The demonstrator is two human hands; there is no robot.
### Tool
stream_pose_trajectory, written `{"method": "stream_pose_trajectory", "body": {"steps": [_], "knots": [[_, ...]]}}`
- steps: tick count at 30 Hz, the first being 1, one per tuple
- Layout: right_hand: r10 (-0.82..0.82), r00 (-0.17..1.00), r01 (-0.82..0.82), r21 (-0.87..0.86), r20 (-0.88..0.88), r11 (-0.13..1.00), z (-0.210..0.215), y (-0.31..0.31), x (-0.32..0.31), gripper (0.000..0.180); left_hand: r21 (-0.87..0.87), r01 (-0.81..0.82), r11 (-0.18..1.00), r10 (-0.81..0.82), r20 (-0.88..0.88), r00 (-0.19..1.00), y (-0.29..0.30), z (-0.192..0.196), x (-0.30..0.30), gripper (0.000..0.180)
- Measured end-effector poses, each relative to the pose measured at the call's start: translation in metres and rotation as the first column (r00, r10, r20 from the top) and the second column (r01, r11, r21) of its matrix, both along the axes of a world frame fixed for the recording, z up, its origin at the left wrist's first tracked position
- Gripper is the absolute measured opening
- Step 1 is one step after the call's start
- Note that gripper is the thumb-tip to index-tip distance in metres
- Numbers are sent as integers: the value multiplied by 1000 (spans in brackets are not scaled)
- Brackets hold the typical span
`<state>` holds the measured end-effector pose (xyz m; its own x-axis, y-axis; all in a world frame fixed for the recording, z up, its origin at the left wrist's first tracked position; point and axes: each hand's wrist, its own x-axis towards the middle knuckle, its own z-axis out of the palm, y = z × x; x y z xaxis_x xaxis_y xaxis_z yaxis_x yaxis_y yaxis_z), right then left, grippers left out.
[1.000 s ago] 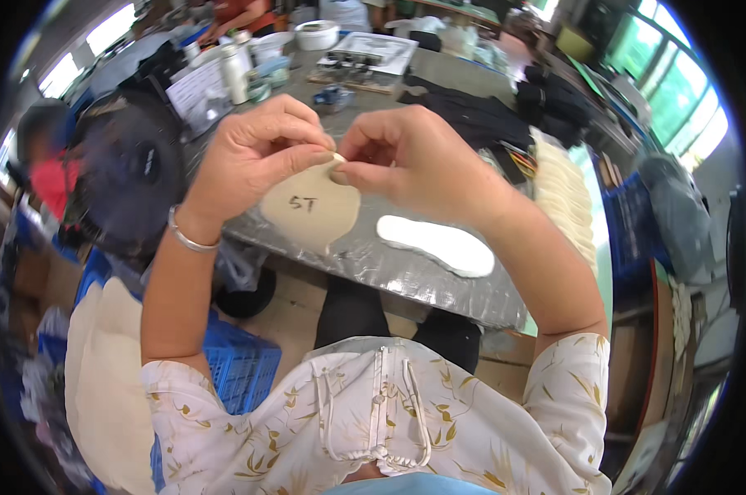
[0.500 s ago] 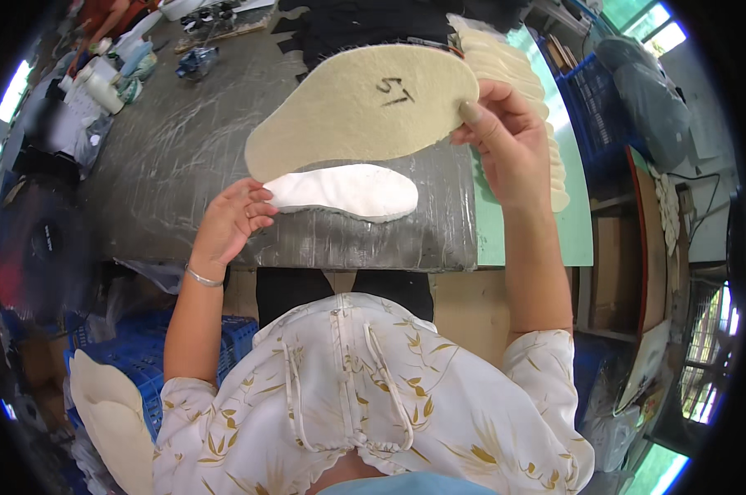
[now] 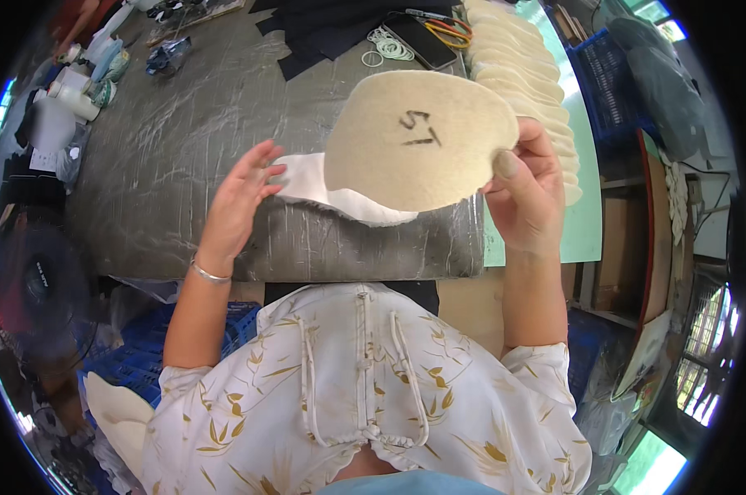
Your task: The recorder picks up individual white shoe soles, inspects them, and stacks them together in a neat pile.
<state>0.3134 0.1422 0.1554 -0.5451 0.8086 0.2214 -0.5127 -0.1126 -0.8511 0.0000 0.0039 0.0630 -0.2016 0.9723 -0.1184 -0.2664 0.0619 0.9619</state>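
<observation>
Holding up a flat cream piece point(image 3: 414, 157), your right hand point(image 3: 534, 206) is showing at 2 o'clock from the middle of the view. Its fingers are pinching the right-hand edge narrowly, the thumb lying on the face toward you. The piece is tilting toward you between 12 and 1 o'clock, and its face is bearing dark handwritten marks.

Your left hand point(image 3: 231, 210) is hovering at 10 o'clock, its fingers standing wide apart. A silver bracelet point(image 3: 210, 272) is circling that wrist. The fingertips are pointing at the left end of a white insole point(image 3: 307, 177), just beside it; whether they are touching, the view is not making clear.

The white insole is lying on the grey table point(image 3: 183, 165), at 11 to 12 o'clock, its lower edge looking fuzzy. The cream piece is covering much of it from sight.

Farther back, black fabric point(image 3: 328, 29) is lying at 12 o'clock. To its right, white loops point(image 3: 389, 45), a dark phone-like slab point(image 3: 422, 41) and orange bands point(image 3: 449, 33) are sitting together. Between 1 and 2 o'clock, overlapping cream pieces point(image 3: 521, 91) are forming a long row. White bottles point(image 3: 74, 95) are standing at 10 o'clock, and a blue crate point(image 3: 134, 363) is showing at 8 o'clock.
</observation>
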Motion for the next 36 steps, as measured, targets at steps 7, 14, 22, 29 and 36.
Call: {"method": "stream_pose_trajectory", "body": {"steps": [7, 14, 22, 29, 36], "knots": [[32, 993, -41, 79, 112, 996, 16, -5, -18, 23, 99, 244, 965, -13, -907, 421, 24, -17, -5, 98], [-117, 964, 20, 376, 238, 926, 42, 1, -17, 18, -72, 466, 882, -173, -969, 178, 51, -38, -4, 64], [-178, 965, 261, 604, -195, 753, 88, 12, 46, 26, -249, 385, 889, -280, -960, 25, 27, -20, 9, 123], [-331, 940, 311, 610, -83, 729, 67, 1, 28, 29, -158, 309, 938, -294, -834, 467, 18, -3, 8, 134], [-116, 990, 135, 296, -78, 946, 27, -5, -7, 26, 129, 47, 991, -102, 464, 880, 12, -17, -5, 69]]}}
